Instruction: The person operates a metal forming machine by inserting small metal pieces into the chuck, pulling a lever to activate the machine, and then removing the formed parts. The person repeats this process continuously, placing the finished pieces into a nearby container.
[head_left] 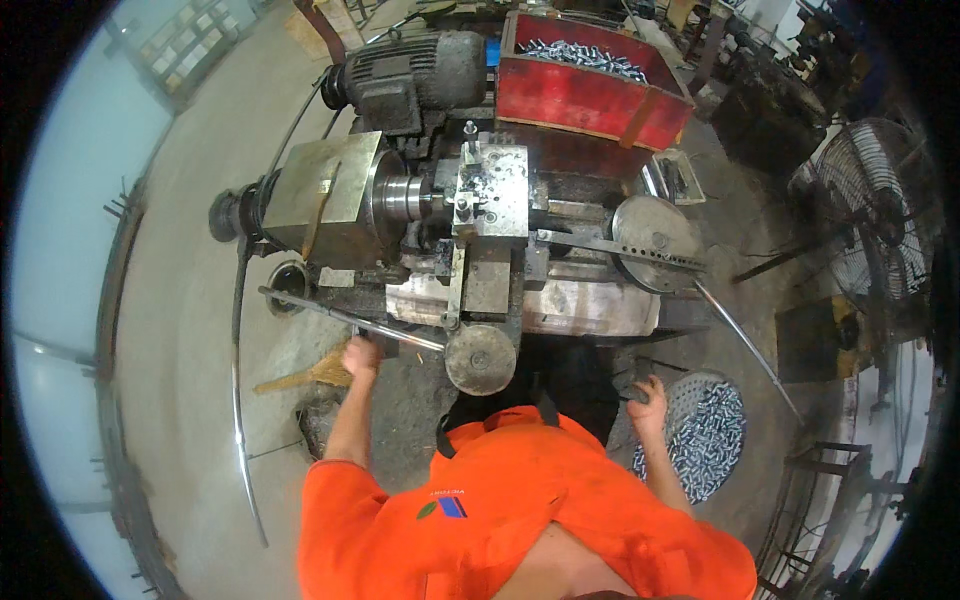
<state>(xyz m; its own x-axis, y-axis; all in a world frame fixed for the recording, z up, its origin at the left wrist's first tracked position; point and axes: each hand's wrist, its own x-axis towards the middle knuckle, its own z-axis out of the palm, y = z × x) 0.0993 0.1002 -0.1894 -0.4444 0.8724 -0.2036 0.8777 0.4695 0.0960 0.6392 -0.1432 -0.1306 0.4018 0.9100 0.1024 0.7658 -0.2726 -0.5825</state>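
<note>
My left hand (360, 357) is closed beside the dark front edge of the machine, below the long metal lever (350, 318). What it grips, if anything, is hidden. My right hand (650, 400) is low on the right, its fingers curled at a dark piece (632, 392) that I cannot make out. Just beyond that hand, a round perforated basket (686, 393) holds many small shiny metal cylinders (712, 435). Before me stands a lathe-like machine with a chuck (402, 198), a metal tool block (495, 190) and a round-ended lever hub (480, 358).
A red bin (575, 100) of small metal parts stands behind the machine, beside a dark motor (415, 75). At right are a large disc (655, 240) with a long rod (745, 345) and a caged fan (870, 210). A straw broom (310, 374) lies at left.
</note>
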